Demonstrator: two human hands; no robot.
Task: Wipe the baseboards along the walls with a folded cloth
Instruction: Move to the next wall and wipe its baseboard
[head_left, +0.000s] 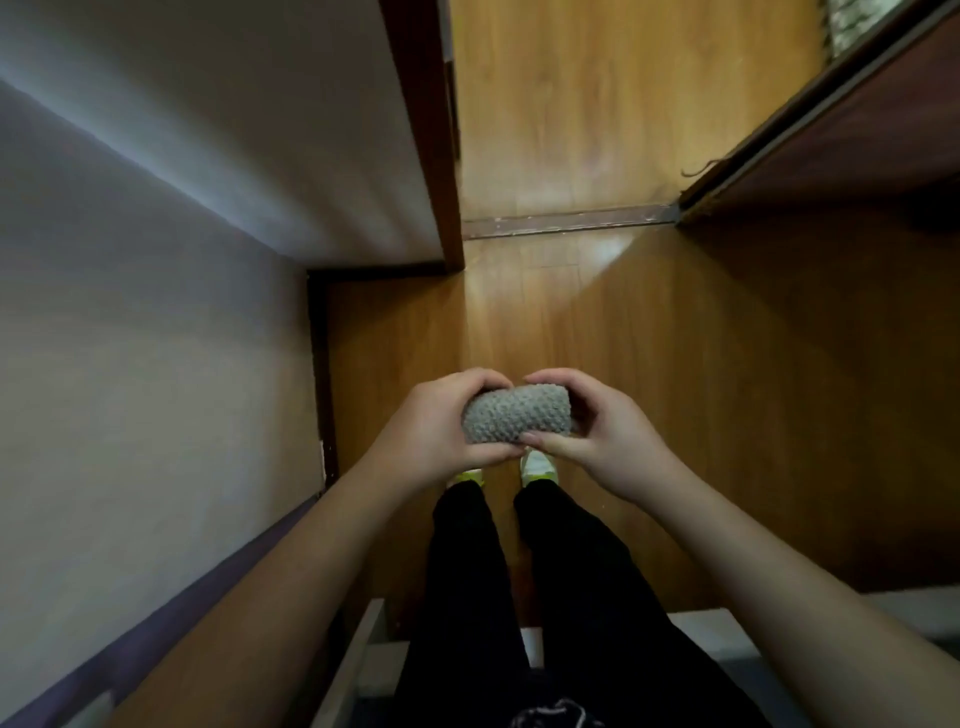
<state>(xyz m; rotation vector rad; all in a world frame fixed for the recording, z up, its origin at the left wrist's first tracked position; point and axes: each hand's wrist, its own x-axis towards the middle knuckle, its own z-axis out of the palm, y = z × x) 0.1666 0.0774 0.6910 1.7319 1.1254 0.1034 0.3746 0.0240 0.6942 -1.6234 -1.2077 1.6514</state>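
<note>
A grey knobbly cloth (517, 414), folded into a thick pad, is held at waist height above the wooden floor. My left hand (431, 426) grips its left end, fingers curled over the top and thumb underneath. My right hand (597, 431) grips its right end the same way. A dark brown baseboard (321, 364) runs along the foot of the pale wall on the left and turns the corner toward a dark door frame (431, 156). Both hands are well above the baseboard and to its right.
I stand on a wooden floor (675, 389) in dark trousers and pale shoes (540, 465). A metal threshold strip (571, 221) crosses the doorway ahead. A dark wooden door or panel (857, 130) stands at the right. A white ledge (717, 623) lies behind my legs.
</note>
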